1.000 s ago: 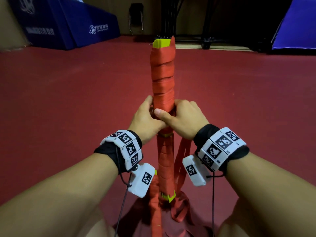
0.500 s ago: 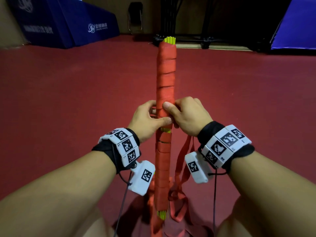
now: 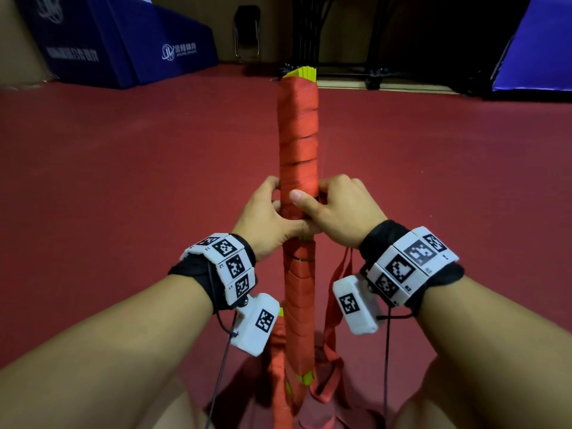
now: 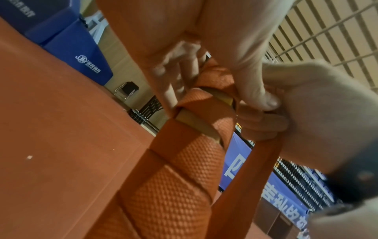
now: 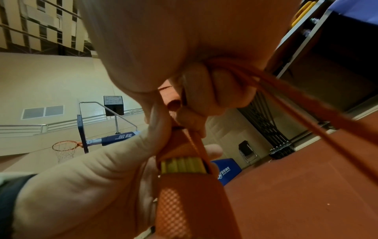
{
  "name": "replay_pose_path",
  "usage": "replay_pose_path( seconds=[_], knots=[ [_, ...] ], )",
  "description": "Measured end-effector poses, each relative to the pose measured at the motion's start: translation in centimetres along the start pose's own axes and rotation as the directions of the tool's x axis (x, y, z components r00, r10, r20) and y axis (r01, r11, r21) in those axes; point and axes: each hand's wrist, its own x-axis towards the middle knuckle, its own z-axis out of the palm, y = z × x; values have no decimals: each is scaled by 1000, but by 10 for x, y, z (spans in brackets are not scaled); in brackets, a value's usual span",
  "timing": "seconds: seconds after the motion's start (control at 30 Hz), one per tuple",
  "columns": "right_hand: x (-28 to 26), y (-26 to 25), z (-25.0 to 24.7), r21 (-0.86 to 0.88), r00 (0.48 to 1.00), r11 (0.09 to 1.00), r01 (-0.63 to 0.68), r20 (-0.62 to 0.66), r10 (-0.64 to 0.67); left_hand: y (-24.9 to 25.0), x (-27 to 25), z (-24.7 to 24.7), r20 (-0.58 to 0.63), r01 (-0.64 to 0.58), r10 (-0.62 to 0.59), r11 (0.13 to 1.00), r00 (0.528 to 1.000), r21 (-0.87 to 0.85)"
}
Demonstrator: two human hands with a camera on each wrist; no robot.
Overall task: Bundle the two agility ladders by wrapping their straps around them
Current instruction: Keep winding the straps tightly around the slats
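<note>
Red gym floor behind, upright ladder bundle gripped mid-length by left hand and right hand, right also pinching loose strap; keep strap taut, overlap each turn, cover yellow gap.

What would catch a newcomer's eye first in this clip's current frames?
The tall orange-wrapped ladder bundle stands upright at centre on the red floor, yellow rungs poking out of its top. Both hands clasp it at mid-height, the left hand and the right hand, with a loose strap hanging below the right one. Blue padded mats line the far left wall.
</note>
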Motion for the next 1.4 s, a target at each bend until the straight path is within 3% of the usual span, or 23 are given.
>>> replay_pose_path(
  seconds=[0.2, 0.4, 0.63, 0.87, 1.07, 1.3, 1.4],
  knots=[
    [3, 9, -7, -10, 999, 1000, -24, 30, 24, 2, 0, 2, 59, -7, 11, 998, 998, -61],
    [5, 11, -3, -4, 998, 998, -58, 25, 58, -1, 4, 6, -52, -3, -1, 997, 999, -78],
    [10, 17, 8, -37, 987, 988, -148, -61, 146, -7, 6, 6, -133, -16, 23, 998, 991, 57],
    [6, 16, 3, 37, 976, 986, -164, -143, 167, 5, 4, 8, -92, -32, 30, 999, 995, -21],
    [4, 14, 7, -5, 981, 993, -121, -156, 119, 4, 3, 6, -117, -48, 41, 997, 992, -60],
    [-1, 2, 10, 50, 996, 996, -76, -49, 78, -1, 2, -4, -134, -93, 86, 995, 987, -45],
    [-3, -3, 8, -2, 999, 1000, -24, -31, 24, 1, 1, -7, -121, -87, 78, 994, 990, -70]
  ],
)
